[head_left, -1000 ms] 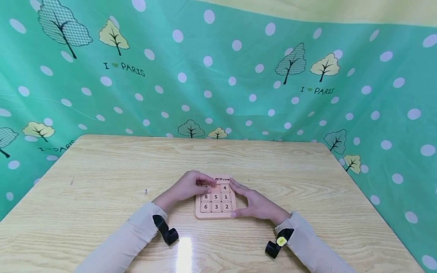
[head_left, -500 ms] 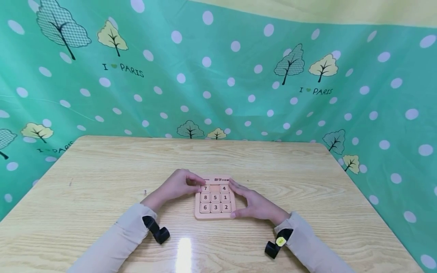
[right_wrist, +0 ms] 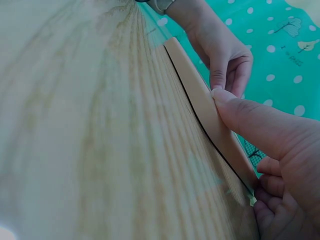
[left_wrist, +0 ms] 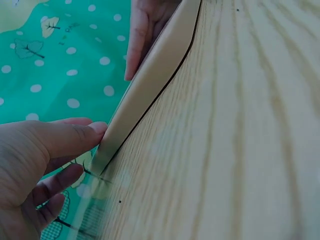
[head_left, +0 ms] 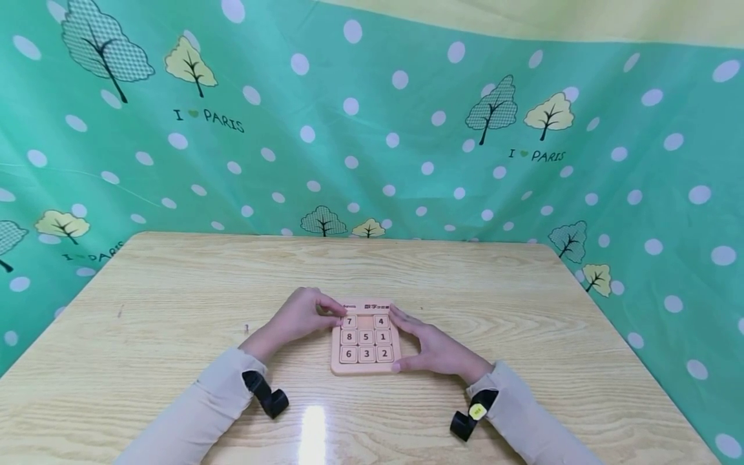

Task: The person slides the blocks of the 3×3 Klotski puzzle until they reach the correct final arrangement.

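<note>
A square number sliding puzzle (head_left: 366,370) lies flat on the table, pale orange, its tiles marked with dark digits. The top row shows tile 7 (head_left: 349,321), a gap in the middle and tile 4 (head_left: 381,321); below come 8, 5, 1, then 6, 3, 2. My left hand (head_left: 300,316) holds the puzzle's upper left corner with thumb and index finger, right beside tile 7. On the opposite side, my right hand (head_left: 433,347) grips the edge, thumb (right_wrist: 250,117) near the lower right corner and fingers along the upper right.
The wooden table (head_left: 174,290) reaches back to a green dotted cloth (head_left: 372,129) printed with trees. Black straps with small camera mounts sit on both wrists, the left mount (head_left: 273,402) and right mount (head_left: 464,425) hanging above the tabletop.
My left hand has drawn back to the left from over the top row, uncovering tile 7 and the gap. The right hand keeps its place on the edge.
</note>
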The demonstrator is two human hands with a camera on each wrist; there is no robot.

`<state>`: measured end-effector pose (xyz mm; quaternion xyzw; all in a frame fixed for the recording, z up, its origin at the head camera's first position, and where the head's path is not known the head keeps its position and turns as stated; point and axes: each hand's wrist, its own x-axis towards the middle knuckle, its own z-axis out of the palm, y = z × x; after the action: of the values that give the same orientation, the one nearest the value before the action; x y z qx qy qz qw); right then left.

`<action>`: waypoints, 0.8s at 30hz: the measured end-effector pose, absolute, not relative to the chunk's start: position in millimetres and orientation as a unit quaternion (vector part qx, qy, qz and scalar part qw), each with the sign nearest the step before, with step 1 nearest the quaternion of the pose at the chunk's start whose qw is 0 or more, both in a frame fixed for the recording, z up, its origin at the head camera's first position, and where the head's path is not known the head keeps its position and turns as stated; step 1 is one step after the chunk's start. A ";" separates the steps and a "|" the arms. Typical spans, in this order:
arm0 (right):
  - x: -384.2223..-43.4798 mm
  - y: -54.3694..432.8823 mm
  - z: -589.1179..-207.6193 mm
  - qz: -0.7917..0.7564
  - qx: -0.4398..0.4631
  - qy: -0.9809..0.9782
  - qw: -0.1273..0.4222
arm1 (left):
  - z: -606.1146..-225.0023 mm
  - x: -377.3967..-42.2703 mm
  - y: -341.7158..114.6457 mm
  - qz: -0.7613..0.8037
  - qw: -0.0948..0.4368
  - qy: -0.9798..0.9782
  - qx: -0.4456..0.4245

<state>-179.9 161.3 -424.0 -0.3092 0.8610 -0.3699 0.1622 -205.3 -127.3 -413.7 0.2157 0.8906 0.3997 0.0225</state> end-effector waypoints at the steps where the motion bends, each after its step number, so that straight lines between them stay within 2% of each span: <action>1: -180.0 161.3 -424.0 -0.369 -0.310 0.861 0.162 | -413.3 -204.9 -127.0 0.393 0.017 0.893 0.217; 13: -179.4 160.6 -422.5 -0.366 -0.308 0.863 0.162 | -408.9 -202.7 -124.5 0.330 -0.025 0.913 0.241; 24: -178.6 160.7 -420.4 -0.367 -0.309 0.862 0.162 | -416.9 -203.1 -118.7 0.414 0.007 0.883 0.222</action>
<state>-178.6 160.7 -420.4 -0.3087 0.8624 -0.3668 0.1624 -203.1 -118.7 -416.9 0.2220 0.8829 0.4136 0.0068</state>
